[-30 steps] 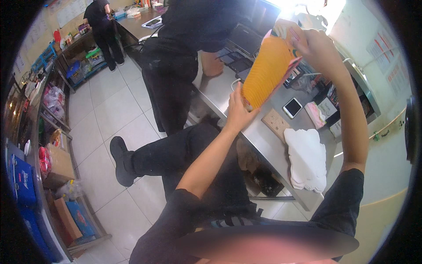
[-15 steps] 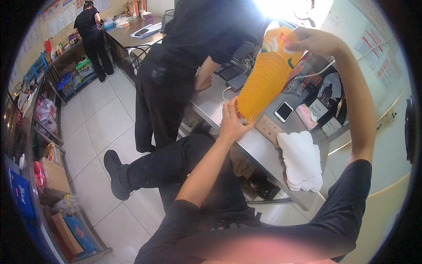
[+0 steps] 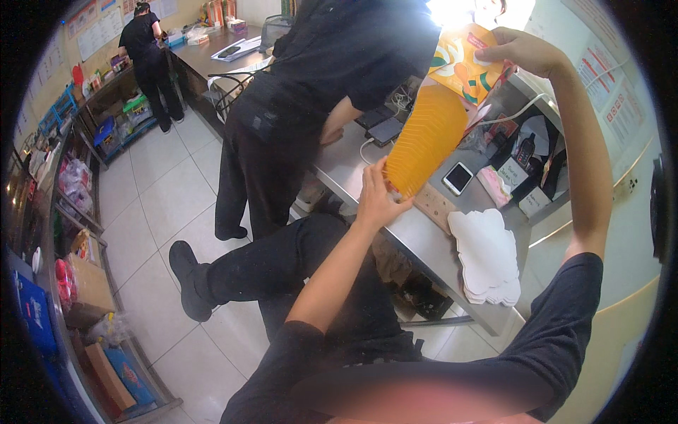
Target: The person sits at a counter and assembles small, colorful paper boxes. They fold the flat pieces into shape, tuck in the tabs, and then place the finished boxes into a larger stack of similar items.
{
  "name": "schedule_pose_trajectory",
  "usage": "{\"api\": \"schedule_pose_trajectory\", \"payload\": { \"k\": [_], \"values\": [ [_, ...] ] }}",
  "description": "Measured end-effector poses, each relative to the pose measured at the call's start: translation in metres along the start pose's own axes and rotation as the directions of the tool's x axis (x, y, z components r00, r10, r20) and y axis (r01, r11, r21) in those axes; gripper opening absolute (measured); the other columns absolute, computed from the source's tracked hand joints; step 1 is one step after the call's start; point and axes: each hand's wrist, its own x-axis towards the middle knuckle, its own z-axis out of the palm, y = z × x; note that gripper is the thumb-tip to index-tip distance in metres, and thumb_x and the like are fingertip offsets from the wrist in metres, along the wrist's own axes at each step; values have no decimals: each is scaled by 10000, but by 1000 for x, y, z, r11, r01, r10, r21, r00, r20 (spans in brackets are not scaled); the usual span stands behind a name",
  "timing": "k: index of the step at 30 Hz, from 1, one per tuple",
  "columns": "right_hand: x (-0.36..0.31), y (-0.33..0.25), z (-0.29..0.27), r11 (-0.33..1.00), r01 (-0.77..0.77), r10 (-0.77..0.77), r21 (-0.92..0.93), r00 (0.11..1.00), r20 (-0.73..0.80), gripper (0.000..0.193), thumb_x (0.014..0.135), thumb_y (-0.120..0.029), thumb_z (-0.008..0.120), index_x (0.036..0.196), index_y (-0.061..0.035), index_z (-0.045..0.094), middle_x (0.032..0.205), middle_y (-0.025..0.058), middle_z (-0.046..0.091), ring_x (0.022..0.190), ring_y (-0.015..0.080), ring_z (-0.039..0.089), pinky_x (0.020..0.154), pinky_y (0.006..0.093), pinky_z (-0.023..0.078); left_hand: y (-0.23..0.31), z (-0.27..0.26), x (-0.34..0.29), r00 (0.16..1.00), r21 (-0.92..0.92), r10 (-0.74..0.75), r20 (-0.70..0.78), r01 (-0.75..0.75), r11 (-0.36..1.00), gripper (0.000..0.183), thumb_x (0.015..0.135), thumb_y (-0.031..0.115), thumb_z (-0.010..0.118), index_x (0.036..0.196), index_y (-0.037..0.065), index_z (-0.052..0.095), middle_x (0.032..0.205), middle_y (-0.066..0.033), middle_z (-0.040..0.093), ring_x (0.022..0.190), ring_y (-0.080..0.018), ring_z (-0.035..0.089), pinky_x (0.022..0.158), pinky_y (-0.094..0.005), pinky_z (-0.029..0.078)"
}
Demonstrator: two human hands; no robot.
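Observation:
A long, fanned stack of yellow cardboard pieces (image 3: 427,134) slants over the table's near edge. My left hand (image 3: 381,200) is closed round its lower end. At the upper end, my right hand (image 3: 519,53) pinches the edge of a printed piece (image 3: 462,63), yellow with white, orange and green shapes. Whether that piece is separate from the stack, I cannot tell. Beside the stack lie a flat brown block (image 3: 433,208) and a pile of white, wavy-edged sheets (image 3: 484,247).
A white-fronted phone (image 3: 458,178) and a black organiser (image 3: 526,152) are on the grey table (image 3: 417,233). A co-worker in black (image 3: 296,99) leans over its far left side. Another person (image 3: 147,60) stands at the back counter. Shelves (image 3: 85,283) line the left.
My right hand has moved slightly up and right, and the printed piece now shows more of its face. The nearby co-worker has shifted a little to the right.

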Motion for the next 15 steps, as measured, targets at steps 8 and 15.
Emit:
{"api": "schedule_pose_trajectory", "payload": {
  "k": [8,15],
  "values": [
    [-3,8,21,999,32,-32,2,995,96,543,934,-431,745,1236,9,647,1066,93,676,920,184,624,814,317,505,-2,3,-1,999,45,48,-19,-47,998,1107,650,310,923,1528,60,298,1332,-204,439,1282,-390,480,1066,-471,470],
    [-17,-14,37,848,162,-189,-505,982,-2,520,1008,-420,647,1166,75,617,977,152,679,893,254,664,811,381,530,0,4,1,998,59,56,-6,-56,997,1101,652,334,913,1520,63,292,1317,-207,446,1261,-400,464,1078,-486,442]
  ]
}}
